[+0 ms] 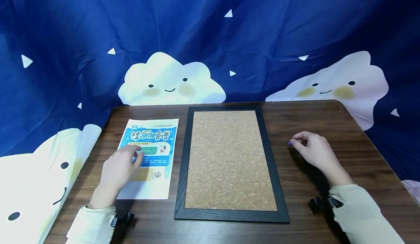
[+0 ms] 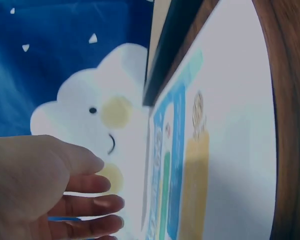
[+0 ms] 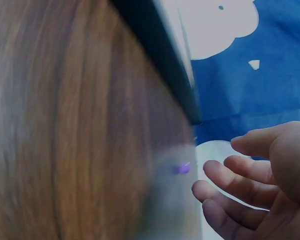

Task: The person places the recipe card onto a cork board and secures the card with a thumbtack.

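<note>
A printed sheet (image 1: 144, 189) with a blue header and white lower part lies flat on the left of the table. Over its left edge is my left hand (image 1: 119, 167), fingers loosely bent and holding nothing; the left wrist view shows the hand (image 2: 30, 185) beside the sheet (image 2: 240, 125). On the right, a small purple thing like a push pin (image 3: 182, 168) lies on the table. My right hand (image 1: 311, 151) is close by with relaxed, curved fingers (image 3: 225, 175) and nothing between them. Between both hands lies a cork board (image 1: 229, 163) in a black frame (image 1: 229, 215).
The dark wooden table (image 1: 354, 153) carries the board in its middle. Behind it hangs a blue cloth (image 1: 249, 36) printed with smiling clouds and white triangles. Each wrist wears a black strap device (image 1: 123, 219) near the sleeve cuff.
</note>
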### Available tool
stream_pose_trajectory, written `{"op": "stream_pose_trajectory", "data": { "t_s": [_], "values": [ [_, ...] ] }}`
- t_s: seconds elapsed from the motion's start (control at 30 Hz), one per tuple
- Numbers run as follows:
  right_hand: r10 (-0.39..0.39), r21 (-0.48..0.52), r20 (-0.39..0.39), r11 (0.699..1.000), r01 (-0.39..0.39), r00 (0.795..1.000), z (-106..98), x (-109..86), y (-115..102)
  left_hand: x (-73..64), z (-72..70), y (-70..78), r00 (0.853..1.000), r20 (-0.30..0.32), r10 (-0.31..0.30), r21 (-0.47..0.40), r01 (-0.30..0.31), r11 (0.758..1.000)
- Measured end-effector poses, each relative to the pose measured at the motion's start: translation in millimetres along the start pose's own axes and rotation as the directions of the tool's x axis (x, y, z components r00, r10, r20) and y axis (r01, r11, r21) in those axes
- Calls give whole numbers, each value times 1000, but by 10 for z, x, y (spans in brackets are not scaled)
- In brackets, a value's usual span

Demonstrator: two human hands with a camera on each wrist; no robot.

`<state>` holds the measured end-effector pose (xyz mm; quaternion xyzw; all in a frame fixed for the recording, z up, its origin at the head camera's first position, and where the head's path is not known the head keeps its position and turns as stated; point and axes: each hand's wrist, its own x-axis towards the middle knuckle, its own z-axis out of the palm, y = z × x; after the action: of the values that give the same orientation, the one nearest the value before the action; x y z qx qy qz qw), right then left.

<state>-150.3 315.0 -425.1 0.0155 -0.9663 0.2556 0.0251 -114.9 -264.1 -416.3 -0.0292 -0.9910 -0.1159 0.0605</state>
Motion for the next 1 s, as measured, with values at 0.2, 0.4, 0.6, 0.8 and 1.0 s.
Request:
{"op": "stream_pose_trajectory", "data": {
  "t_s": [0.2,0.4,0.6,0.8,1.0],
  "values": [
    [17,-9,55,1000,-16,998,38,135,160,3,32,-216,998,20,-65,34,64,997],
    [10,-20,98,1000,-8,995,57,208,201,15,65,-401,986,66,-153,44,150,988],
    [-8,-40,105,999,12,994,97,240,200,39,103,-570,958,111,-266,69,260,963],
    [-9,-49,121,999,15,993,119,261,206,67,123,-688,920,184,-346,110,330,938],
    [-22,-45,116,999,28,993,146,262,226,121,118,-760,902,239,-358,95,345,934]
  ]
}}
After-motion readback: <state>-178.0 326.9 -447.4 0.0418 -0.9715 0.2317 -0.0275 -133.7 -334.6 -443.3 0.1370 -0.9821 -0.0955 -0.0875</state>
